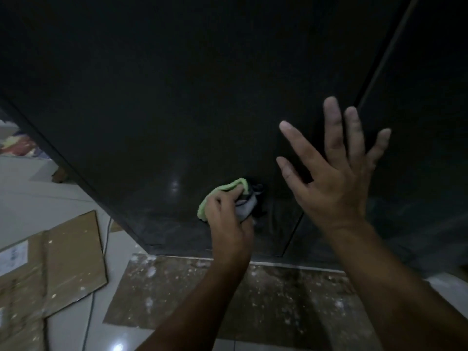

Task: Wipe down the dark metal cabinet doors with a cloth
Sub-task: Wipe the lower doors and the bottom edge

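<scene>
Head camera, looking down a dark metal cabinet: your left hand [229, 219] curls round a bunched cloth [219, 191], green at its edge and grey underneath, and holds it against the lower part of the wide cabinet door [177, 97], a little above the door's bottom edge. One fingertip lies over the green fold, and the grey part bulges out to the right of the knuckles. Your right hand [334, 188] is raised higher and to the right, fingers straight and fanned apart, gripping nothing, its back toward the lens. It sits in front of the thin vertical seam that divides this door from the second door [425, 122] on the right. Whether the palm touches the metal cannot be told from this angle. A small bright glint [174, 184] shines on the door just left of the cloth, and pale smears show along the lowest band of the panel. Below, a brown sheet [253, 295] flecked with white specks lies on the floor [30, 193] against the cabinet base. Flattened cardboard [73, 252] carrying a white label [12, 257] lies to the left on pale tiles, with a thin cable [88, 312] running beside it.
</scene>
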A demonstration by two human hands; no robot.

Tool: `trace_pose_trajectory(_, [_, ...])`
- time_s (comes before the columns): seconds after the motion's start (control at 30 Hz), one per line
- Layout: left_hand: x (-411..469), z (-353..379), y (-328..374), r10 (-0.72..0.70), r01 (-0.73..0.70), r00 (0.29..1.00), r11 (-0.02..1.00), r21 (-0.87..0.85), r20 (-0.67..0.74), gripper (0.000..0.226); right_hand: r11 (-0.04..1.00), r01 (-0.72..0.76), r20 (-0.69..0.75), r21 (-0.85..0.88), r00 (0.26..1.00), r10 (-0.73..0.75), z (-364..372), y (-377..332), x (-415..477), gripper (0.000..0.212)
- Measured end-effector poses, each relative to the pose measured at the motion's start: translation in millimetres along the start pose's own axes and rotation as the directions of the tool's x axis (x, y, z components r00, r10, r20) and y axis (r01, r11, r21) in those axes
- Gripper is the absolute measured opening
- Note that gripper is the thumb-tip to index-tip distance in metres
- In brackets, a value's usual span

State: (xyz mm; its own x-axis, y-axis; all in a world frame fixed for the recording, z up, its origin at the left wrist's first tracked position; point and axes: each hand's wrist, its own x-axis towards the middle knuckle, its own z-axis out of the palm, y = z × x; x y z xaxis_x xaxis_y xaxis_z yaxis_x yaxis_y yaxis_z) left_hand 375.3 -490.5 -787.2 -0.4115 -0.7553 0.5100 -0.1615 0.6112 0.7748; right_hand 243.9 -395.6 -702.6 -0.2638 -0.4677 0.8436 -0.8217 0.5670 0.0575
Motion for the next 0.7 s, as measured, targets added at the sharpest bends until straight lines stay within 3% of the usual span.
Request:
trace_pose_trajectory(0.13, [8, 3, 3, -0.187, 0.161, 0.942, 0.980, -0.113, -0.277, 0.034, 0.995, -0.095, -0.029, 0.013, 0.995, 0.095, -11, 13, 3, 0.050])
trace_pose_trajectory(0.23, [8, 10, 23, -0.323, 0.262, 0.894, 0.939, -0.220, -0.311, 0.034, 0.982, -0.170, -0.056, 0.086, 0.983, 0.175, -15, 27, 1, 0.044])
trace_pose_trajectory(0.33, [7, 22, 40, -0.359, 0.280, 0.880, 0.921, -0.271, -0.311, 0.034, 0.978, -0.178, -0.023, 0.106, 0.983, 0.181, -16, 37, -6, 0.046])
trace_pose_trajectory(0.5, [-5, 39, 59, -0.187, 0.148, 0.961, 0.971, -0.190, -0.202, 0.043, 0.964, -0.231, 0.091, 0.135, 0.971, 0.220, -17, 47, -28, 0.063])
trace_pose_trajectory(0.6, [-11, 47, 74, -0.154, 0.129, 0.979, 0.975, -0.181, -0.136, 0.048, 0.951, -0.272, 0.181, 0.147, 0.953, 0.245, -17, 53, -44, 0.070])
trace_pose_trajectory(0.7, [-20, 55, 85, -0.008, 0.009, 1.000, 0.993, -0.121, 0.010, 0.058, 0.949, -0.255, 0.213, 0.185, 0.953, 0.215, -17, 60, -50, 0.073])
